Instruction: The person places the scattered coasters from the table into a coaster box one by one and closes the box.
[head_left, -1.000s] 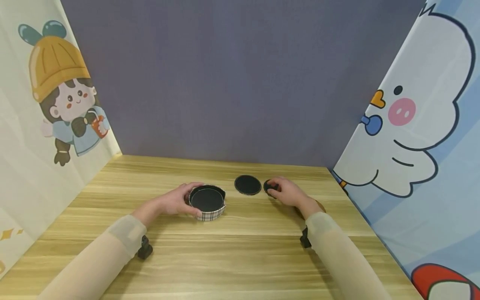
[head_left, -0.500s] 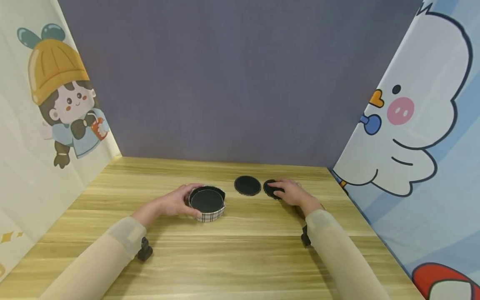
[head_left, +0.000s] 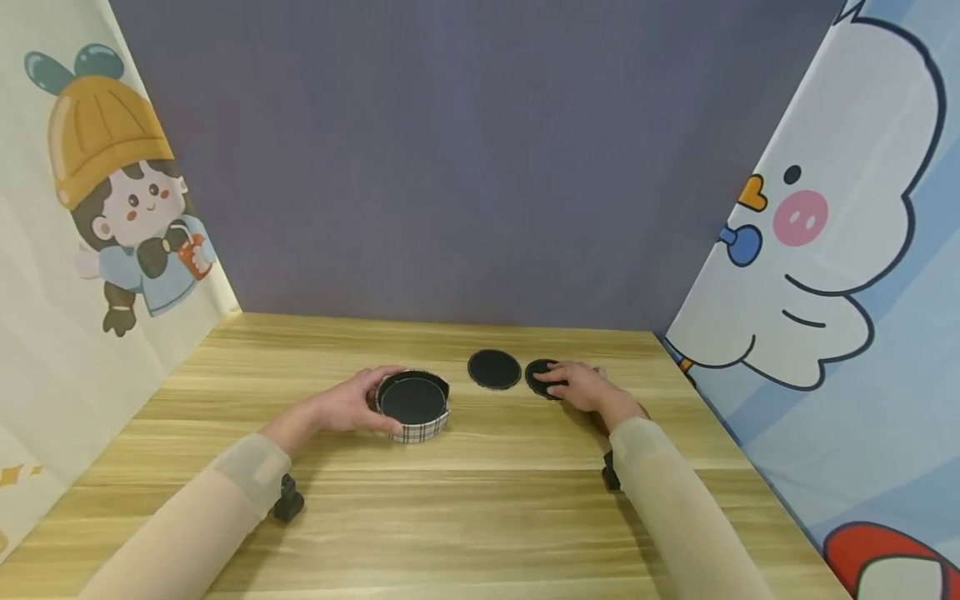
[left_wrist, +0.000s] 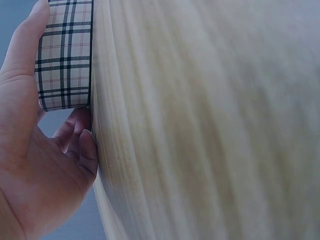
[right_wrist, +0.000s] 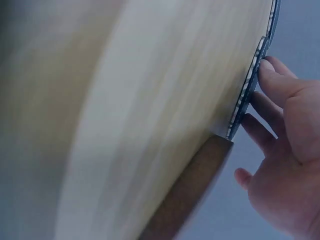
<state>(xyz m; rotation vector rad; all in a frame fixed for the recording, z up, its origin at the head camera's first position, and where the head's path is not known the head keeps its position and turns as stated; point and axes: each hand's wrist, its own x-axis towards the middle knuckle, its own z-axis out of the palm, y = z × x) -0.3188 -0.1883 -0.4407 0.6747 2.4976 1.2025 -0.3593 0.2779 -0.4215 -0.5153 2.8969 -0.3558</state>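
Observation:
In the head view my left hand (head_left: 356, 402) grips a round coaster holder (head_left: 423, 432) with a cream-and-black plaid wall. A black round coaster lies inside it. In the left wrist view the thumb lies along the plaid wall (left_wrist: 64, 55), and the holder's base is on the tabletop. My right hand (head_left: 585, 386) rests its fingertips on a black coaster (head_left: 537, 381) lying flat at the right. In the right wrist view that coaster (right_wrist: 246, 92) is seen edge-on, with thumb and fingertips on its upper face. Another black coaster (head_left: 495, 370) lies flat between the two hands.
A brown rounded object (right_wrist: 192, 187) lies beside the right coaster, mostly hidden under my right wrist in the head view. The wood-grain table (head_left: 435, 525) ends at a grey back panel (head_left: 450, 167), with printed cartoon curtains on both sides.
My right hand's fingers have relaxed and shifted slightly right and down, uncovering more of the right coaster. The left hand and the holder stay in place.

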